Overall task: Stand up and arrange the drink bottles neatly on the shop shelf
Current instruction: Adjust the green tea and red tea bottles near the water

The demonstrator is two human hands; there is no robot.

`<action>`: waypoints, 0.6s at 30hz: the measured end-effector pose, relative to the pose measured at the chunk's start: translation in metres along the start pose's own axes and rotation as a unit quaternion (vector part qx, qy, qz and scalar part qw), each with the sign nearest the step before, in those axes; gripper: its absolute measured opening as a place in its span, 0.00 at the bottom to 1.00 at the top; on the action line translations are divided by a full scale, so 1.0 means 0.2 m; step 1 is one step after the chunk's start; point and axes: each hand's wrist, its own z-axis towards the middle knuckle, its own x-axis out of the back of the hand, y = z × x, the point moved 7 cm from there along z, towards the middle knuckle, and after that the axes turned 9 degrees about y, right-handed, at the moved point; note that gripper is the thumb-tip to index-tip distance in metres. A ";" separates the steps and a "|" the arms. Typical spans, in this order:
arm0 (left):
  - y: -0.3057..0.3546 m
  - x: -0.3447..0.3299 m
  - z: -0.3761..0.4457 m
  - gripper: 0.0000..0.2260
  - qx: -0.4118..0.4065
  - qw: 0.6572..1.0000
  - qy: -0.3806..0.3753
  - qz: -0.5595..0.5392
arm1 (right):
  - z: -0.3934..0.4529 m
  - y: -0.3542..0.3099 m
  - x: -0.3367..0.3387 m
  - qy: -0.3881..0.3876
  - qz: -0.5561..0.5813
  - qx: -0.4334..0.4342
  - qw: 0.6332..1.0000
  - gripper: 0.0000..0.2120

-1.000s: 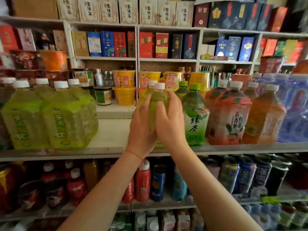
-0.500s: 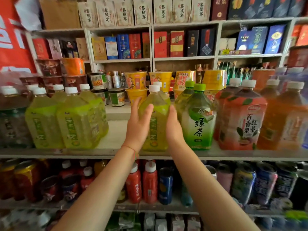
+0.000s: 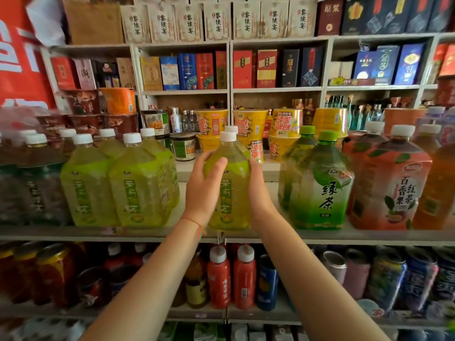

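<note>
From the head camera, both hands are on one yellow-green bottle [image 3: 230,190] with a white cap, which stands upright on the front edge of the shelf [image 3: 320,234]. The left hand [image 3: 202,190] wraps its left side, its fingers [image 3: 216,163] curled over the bottle's shoulder and the thumb lying across the front. The right hand [image 3: 258,193] presses against its right side; its fingers lie round the far side of the bottle and are mostly hidden, so both hands are holding this bottle. A red string circles the left wrist.

A second white cap [image 3: 232,129] shows just behind this bottle's cap. To the left of the held bottle, across a bare gap of shelf, stands a cluster of matching yellow-green bottles [image 3: 138,185], upright and packed close. To its right, near but apart, stands a green tea bottle [image 3: 322,190] with a green cap, and beyond that an orange-red fruit tea bottle [image 3: 391,188]. Behind the held bottle, further back, sit yellow noodle cups [image 3: 285,124]. Below it, on the lower shelf, are red bottles [image 3: 219,276] with white caps and a blue can [image 3: 267,283]
</note>
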 end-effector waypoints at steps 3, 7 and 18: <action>0.01 0.10 0.02 0.12 -0.022 0.999 0.022 0.030 | -0.07 -0.01 -0.09 -0.014 -0.007 -0.017 1.000 0.39; 0.12 0.19 0.03 0.19 -0.150 0.972 0.018 0.178 | -0.09 0.03 -0.19 -0.042 0.001 -0.044 0.998 0.30; 0.26 0.23 0.16 0.27 -0.294 0.841 -0.005 0.455 | -0.08 0.05 -0.37 -0.036 0.013 -0.030 0.999 0.26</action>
